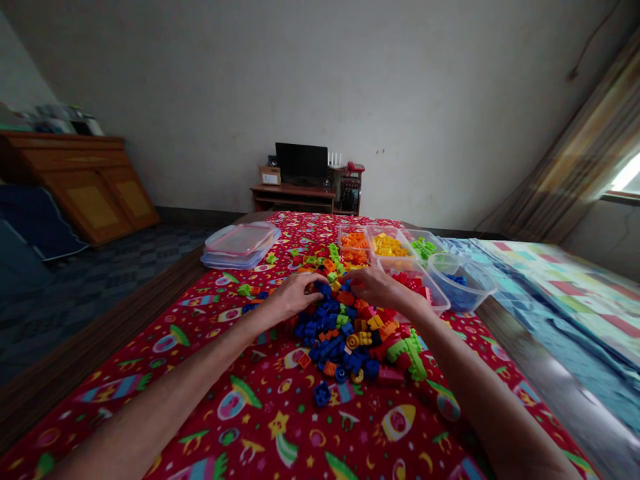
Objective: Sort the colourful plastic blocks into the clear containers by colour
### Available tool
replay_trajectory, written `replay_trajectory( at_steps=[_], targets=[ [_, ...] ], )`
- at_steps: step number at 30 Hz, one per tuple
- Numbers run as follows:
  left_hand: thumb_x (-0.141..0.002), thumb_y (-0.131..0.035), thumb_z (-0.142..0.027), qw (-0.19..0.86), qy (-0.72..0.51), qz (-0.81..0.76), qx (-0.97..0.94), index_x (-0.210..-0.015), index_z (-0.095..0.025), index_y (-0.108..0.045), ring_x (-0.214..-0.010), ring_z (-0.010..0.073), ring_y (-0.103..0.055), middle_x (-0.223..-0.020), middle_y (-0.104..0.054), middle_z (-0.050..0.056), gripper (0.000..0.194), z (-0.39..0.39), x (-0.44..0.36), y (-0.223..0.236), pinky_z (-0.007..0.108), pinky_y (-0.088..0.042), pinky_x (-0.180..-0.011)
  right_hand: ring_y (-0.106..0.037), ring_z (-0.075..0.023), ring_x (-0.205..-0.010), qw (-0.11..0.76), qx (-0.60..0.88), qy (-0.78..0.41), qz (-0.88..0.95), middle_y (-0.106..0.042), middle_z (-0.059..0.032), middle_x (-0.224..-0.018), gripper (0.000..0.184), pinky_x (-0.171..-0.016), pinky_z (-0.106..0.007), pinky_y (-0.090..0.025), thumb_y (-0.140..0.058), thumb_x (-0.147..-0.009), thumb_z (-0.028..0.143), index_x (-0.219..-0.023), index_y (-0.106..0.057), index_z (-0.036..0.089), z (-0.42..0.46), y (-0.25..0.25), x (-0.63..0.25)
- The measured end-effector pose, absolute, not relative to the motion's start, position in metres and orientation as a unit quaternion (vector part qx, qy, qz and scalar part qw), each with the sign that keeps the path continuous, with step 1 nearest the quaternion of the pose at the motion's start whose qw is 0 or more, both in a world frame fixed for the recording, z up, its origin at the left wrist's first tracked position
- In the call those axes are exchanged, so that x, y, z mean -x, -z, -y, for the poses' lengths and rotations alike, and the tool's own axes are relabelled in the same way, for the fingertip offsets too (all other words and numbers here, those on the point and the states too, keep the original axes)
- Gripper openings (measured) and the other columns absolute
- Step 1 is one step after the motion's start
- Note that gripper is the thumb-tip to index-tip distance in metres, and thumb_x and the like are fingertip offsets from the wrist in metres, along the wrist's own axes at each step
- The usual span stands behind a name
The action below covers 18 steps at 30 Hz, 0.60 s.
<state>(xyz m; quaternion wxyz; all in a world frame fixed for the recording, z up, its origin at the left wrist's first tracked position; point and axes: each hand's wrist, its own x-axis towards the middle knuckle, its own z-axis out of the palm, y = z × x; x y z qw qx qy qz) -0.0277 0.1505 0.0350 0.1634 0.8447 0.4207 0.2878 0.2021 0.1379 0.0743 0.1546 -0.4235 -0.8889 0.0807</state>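
A mixed pile of plastic building blocks (327, 327) in blue, orange, yellow, green and red lies on the red patterned cloth (200, 400). At the pile's far left side, my left hand (299, 293) is curled with thumb and fingers closed round a blue building block (324, 291). Facing it, my right hand (373, 287) reaches into the pile from the right, its fingers bent inward and close together. What its fingertips hold, if anything, is hidden among the blocks. Long green blocks (413, 353) lie near my right forearm.
Clear containers hold sorted blocks: an orange-filled box (341, 233), a yellow-filled box (369, 233), a green-filled box (433, 239), a red-filled box (440, 301) and a round blue-filled tub (480, 293). Stacked lids (245, 240) lie at the far left. A bed (565, 293) adjoins on the right.
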Motion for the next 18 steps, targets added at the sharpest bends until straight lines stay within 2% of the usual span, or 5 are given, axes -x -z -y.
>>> replay_trajectory(
  at_steps=[6,10,12,15,18],
  targets=[
    [-0.078,-0.061,-0.044,0.291,-0.330,-0.413,-0.798,-0.111,-0.018,-0.064,-0.077,0.0201,-0.067,-0.093,-0.072,0.005,0.043,-0.151,0.025,-0.036,0.029,-0.052,-0.068,-0.065,-0.0162,-0.077,0.234,0.411,-0.101,0.875,-0.073,-0.0054,-0.085,0.029,-0.070,-0.027,-0.044,-0.055,-0.083,0.017,-0.107,-0.070,0.020,-0.130,-0.075,-0.190],
    [-0.069,-0.067,-0.046,0.358,-0.372,-0.402,-0.757,-0.108,-0.014,-0.063,-0.083,0.0226,-0.068,-0.096,-0.072,0.008,0.050,-0.151,0.019,-0.033,0.031,-0.053,-0.072,-0.066,-0.0176,-0.081,0.275,0.395,-0.115,0.869,-0.073,-0.0088,-0.094,0.035,-0.068,-0.025,-0.043,-0.058,-0.084,0.022,-0.119,-0.064,0.018,-0.121,-0.072,-0.177],
    [-0.068,-0.069,-0.045,0.375,-0.385,-0.400,-0.743,-0.104,-0.014,-0.063,-0.084,0.0232,-0.068,-0.095,-0.072,0.008,0.048,-0.150,0.017,-0.033,0.033,-0.053,-0.073,-0.065,-0.0168,-0.079,0.285,0.402,-0.110,0.863,-0.073,-0.0086,-0.093,0.030,-0.067,-0.024,-0.041,-0.057,-0.085,0.019,-0.113,-0.066,0.018,-0.119,-0.072,-0.173],
    [-0.066,-0.071,-0.046,0.383,-0.390,-0.413,-0.729,-0.100,-0.016,-0.064,-0.080,0.0224,-0.068,-0.088,-0.073,0.007,0.046,-0.145,0.015,-0.038,0.031,-0.053,-0.068,-0.063,-0.0142,-0.070,0.293,0.432,-0.106,0.846,-0.072,-0.0056,-0.081,0.022,-0.064,-0.022,-0.039,-0.056,-0.083,0.015,-0.097,-0.072,0.018,-0.122,-0.071,-0.174],
    [-0.067,-0.070,-0.052,0.389,-0.386,-0.440,-0.711,-0.096,-0.015,-0.065,-0.064,0.0180,-0.065,-0.073,-0.071,0.003,0.047,-0.140,0.015,-0.045,0.025,-0.048,-0.055,-0.063,-0.0145,-0.070,0.312,0.444,-0.103,0.834,-0.072,-0.0052,-0.080,0.023,-0.065,-0.022,-0.039,-0.054,-0.082,0.013,-0.095,-0.072,0.017,-0.126,-0.071,-0.178]
  ],
)
